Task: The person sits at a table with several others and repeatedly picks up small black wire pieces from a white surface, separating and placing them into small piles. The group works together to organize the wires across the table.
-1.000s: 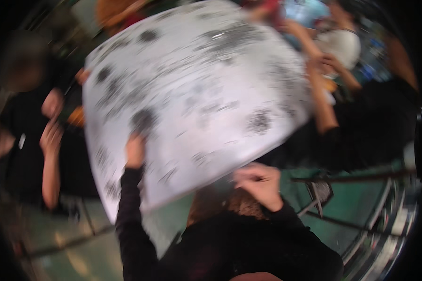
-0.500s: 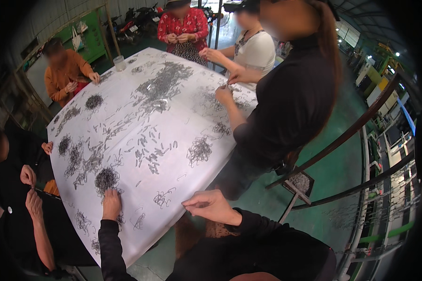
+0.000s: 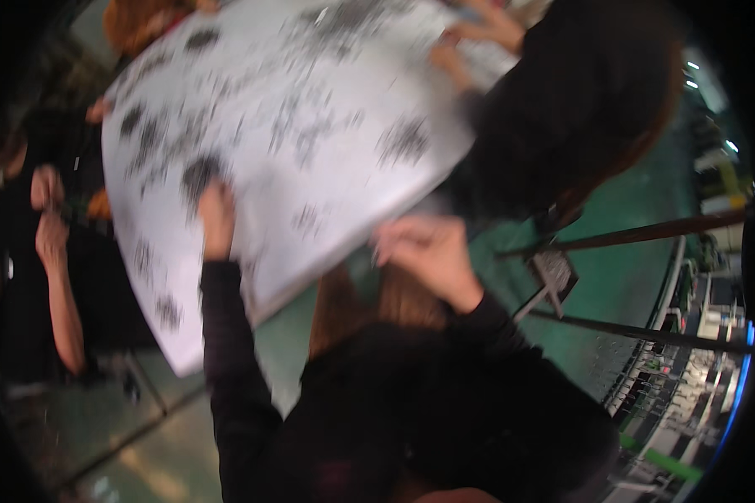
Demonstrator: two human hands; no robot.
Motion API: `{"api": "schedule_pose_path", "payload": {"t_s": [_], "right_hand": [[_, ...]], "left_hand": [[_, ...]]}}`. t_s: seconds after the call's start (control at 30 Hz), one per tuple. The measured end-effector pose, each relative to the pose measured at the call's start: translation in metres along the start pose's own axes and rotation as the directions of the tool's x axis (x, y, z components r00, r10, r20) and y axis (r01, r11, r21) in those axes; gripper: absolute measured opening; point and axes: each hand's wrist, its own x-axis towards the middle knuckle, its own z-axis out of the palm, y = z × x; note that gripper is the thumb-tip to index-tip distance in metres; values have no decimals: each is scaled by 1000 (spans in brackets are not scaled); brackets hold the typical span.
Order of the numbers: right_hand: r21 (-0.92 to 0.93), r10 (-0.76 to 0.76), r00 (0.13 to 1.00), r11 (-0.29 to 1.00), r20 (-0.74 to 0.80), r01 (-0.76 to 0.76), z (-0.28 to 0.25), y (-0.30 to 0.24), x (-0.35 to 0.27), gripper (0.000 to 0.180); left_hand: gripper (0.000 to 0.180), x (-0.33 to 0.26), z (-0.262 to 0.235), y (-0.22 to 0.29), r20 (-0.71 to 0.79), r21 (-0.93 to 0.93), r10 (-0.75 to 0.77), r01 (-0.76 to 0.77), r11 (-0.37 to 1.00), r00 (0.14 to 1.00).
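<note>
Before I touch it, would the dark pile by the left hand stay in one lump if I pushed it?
The dark pile would probably spread, since its ragged edge suggests many loose bits. It likely won't roll, lying low on the white tabletop. Blur hides whether the pieces would tangle.

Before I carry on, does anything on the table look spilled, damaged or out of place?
Nothing plainly stands out. Dark pieces lie strewn and clumped across the white table, the left hand at one dark clump; the loose ones look untidy, but not clearly spilled. Blur would hide small damage.
</note>
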Motion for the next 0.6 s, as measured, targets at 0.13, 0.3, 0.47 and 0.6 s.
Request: {"api": "schedule_pose_path", "payload": {"t_s": [0.13,0.3,0.47,0.6], "right_hand": [[-72,-16,997,997,-77,10,7,2,-4,19],[14,-13,997,1000,-79,14,11,3,-2,21],[-5,5,998,1000,-68,-6,6,12,-3,22],[42,-16,999,999,-37,18,5,21,-1,22]], "left_hand": [[23,17,6,-1,108,222,-195,168,961,975],[23,29,-26,19,251,589,-455,238,772,855],[26,34,-30,24,244,442,-417,283,852,875],[28,29,-27,54,338,72,-372,371,926,864]]}}
